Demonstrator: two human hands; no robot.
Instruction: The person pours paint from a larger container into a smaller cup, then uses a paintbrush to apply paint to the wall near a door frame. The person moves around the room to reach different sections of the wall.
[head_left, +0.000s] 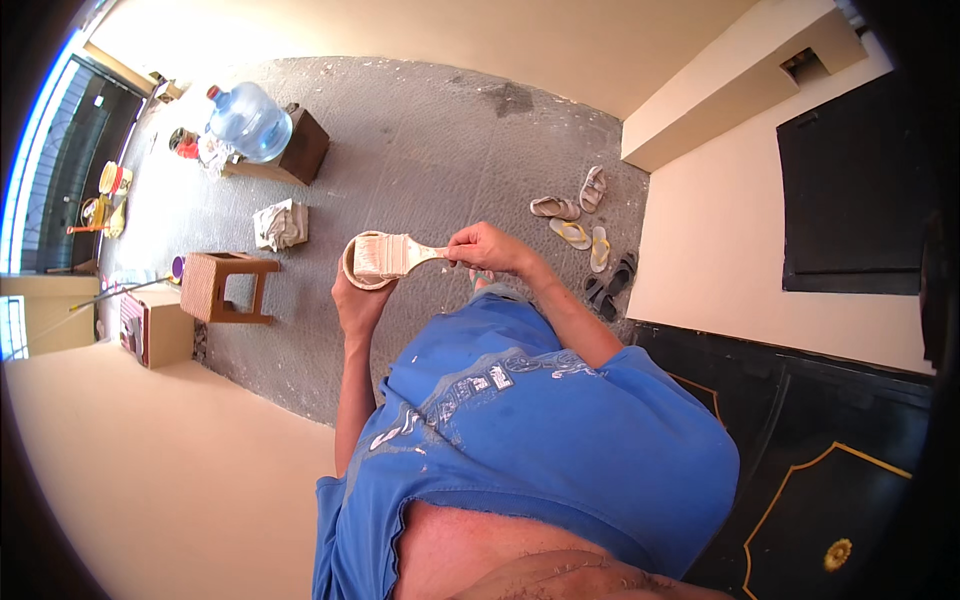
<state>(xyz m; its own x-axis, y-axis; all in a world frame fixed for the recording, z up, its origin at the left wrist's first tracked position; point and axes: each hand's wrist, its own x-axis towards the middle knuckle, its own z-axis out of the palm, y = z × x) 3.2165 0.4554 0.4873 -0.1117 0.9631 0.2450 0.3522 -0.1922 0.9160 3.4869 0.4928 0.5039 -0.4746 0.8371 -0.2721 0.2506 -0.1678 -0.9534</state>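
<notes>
My left hand (358, 306) is wrapped around a small paint container (349, 268), whose round, cream-smeared rim faces up at me. Across its mouth lies a wide flat paintbrush (396, 256), its bristles and ferrule coated in cream paint. The bristles rest over the opening, and how much paint is inside is hidden beneath them. With my right hand (484, 248) I grip the end of the brush handle between thumb and fingers. Both hands are out in front of my blue shirt (555, 442), above the grey floor.
A brown stool (225, 289) stands at left, near a crumpled cloth bundle (281, 225). Beyond, a blue water jug (251, 124) lies on a dark wooden box (304, 150). Several sandals and flip-flops (570, 233) lie at right. Cream walls (510, 30) and black doors (780, 420) border the floor.
</notes>
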